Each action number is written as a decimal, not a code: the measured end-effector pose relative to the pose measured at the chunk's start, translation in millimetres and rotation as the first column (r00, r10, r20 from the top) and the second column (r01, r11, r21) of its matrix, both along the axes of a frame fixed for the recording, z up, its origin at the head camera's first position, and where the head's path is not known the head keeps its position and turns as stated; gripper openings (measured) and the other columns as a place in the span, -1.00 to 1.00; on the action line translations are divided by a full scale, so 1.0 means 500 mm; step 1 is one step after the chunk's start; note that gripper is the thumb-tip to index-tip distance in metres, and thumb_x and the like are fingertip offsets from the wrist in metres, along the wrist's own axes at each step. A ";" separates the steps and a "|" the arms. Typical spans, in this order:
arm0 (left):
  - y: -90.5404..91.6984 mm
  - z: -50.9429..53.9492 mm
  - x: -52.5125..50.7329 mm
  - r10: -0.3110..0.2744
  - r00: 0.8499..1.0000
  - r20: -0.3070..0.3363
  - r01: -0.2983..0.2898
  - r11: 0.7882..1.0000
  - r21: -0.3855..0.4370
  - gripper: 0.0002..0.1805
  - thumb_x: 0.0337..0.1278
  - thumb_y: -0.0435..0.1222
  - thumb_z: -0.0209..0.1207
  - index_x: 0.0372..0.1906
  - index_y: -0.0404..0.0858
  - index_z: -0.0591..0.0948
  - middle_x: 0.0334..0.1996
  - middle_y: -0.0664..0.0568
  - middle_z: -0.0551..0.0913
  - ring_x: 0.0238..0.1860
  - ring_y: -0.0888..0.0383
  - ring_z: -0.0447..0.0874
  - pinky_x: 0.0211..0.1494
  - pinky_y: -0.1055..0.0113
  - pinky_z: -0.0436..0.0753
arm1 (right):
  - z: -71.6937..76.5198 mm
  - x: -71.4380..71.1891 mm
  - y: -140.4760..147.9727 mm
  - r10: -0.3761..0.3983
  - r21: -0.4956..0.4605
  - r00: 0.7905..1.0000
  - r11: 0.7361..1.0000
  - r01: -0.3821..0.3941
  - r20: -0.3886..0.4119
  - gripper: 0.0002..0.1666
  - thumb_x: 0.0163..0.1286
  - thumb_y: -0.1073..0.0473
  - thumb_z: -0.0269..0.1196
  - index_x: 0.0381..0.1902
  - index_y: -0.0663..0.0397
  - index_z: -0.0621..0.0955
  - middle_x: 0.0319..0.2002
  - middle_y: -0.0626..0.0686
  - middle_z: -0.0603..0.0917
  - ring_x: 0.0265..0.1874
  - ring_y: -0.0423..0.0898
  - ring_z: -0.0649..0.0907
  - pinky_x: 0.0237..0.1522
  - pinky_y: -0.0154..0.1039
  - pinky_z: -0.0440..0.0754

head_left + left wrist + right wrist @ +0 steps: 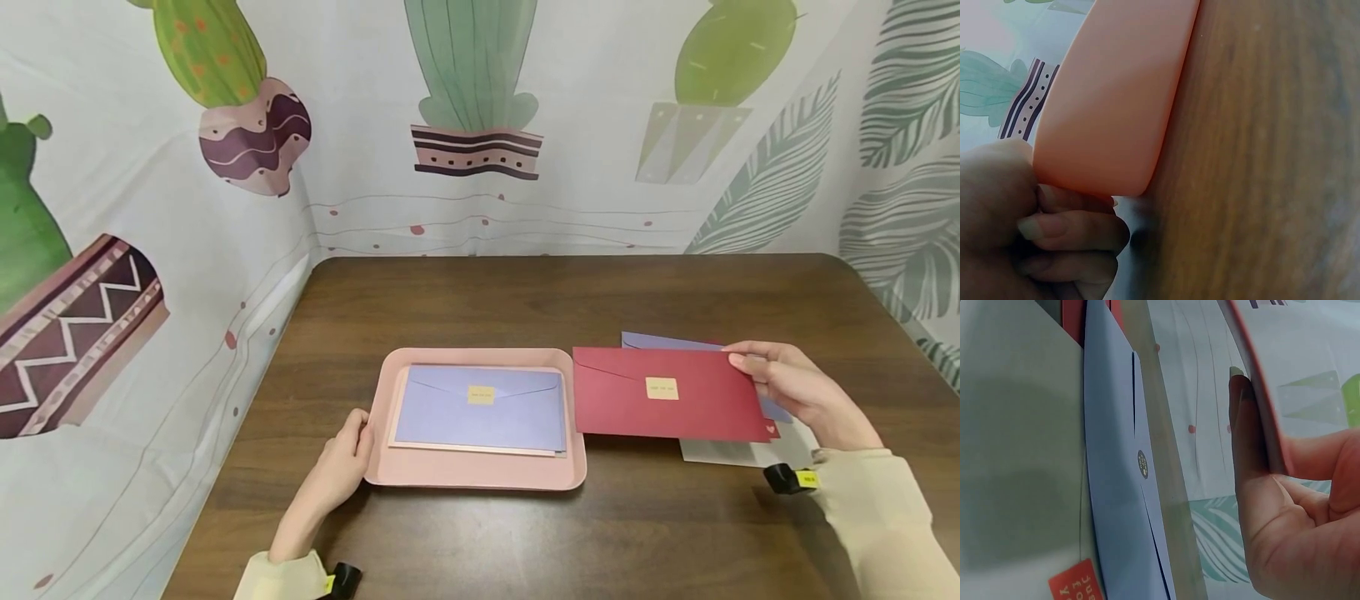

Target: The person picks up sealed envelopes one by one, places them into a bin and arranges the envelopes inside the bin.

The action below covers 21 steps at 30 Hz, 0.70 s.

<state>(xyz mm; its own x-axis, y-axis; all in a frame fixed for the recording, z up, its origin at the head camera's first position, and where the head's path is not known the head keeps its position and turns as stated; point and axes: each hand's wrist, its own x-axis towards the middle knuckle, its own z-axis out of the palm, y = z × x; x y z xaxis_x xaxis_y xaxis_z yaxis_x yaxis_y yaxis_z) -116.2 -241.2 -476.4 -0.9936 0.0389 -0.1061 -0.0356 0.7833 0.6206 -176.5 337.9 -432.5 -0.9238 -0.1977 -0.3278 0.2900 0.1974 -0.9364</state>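
Two hands (341, 458) (798, 392), one tray (474, 472), apparently five-plus envelopes (667, 393)

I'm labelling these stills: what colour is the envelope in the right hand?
The envelope is deep red, best seen in the head view.

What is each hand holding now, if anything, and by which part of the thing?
The right hand pinches the red envelope at its right end, near the upper corner. The left hand holds the pink tray by its left rim.
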 end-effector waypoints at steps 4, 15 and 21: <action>0.000 0.000 -0.001 -0.001 1.000 -0.011 0.001 1.000 0.003 -0.85 0.49 -0.26 -0.17 -0.10 -0.25 0.38 -0.52 -0.02 0.40 -0.39 0.06 0.47 -0.33 0.23 0.43 | 0.000 0.001 -0.006 -0.006 0.004 1.000 1.000 0.006 -0.005 -0.77 0.48 0.18 0.08 -0.22 -0.32 0.62 -0.30 -0.23 0.71 -0.35 -0.22 0.71 -0.27 -0.35 0.64; 0.001 -0.001 -0.001 0.003 1.000 -0.010 -0.003 1.000 -0.001 -0.85 0.49 -0.27 -0.17 -0.10 -0.25 0.38 -0.52 -0.02 0.40 -0.38 0.06 0.47 -0.33 0.22 0.44 | 0.002 -0.001 -0.025 -0.014 -0.019 1.000 1.000 0.014 -0.007 -0.78 0.47 0.18 0.10 -0.22 -0.32 0.61 -0.30 -0.24 0.70 -0.34 -0.25 0.69 -0.27 -0.37 0.64; 0.002 0.003 0.002 0.010 1.000 0.001 -0.010 1.000 -0.008 -0.85 0.49 -0.26 -0.17 -0.08 -0.24 0.38 -0.53 -0.02 0.39 -0.38 0.05 0.47 -0.32 0.20 0.45 | 0.005 -0.003 -0.037 -0.010 -0.084 1.000 0.996 0.009 -0.008 -0.77 0.47 0.23 0.09 -0.21 -0.25 0.62 -0.30 -0.21 0.71 -0.34 -0.25 0.69 -0.28 -0.38 0.63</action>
<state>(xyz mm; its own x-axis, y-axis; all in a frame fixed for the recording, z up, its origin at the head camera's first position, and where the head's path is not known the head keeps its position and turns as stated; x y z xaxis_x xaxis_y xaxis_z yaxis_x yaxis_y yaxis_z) -115.1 -240.3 -474.9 -0.9938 0.0280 -0.1076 -0.0443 0.7878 0.6143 -177.8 319.5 -430.1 -0.9284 -0.2155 -0.3028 0.2837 0.1156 -0.9519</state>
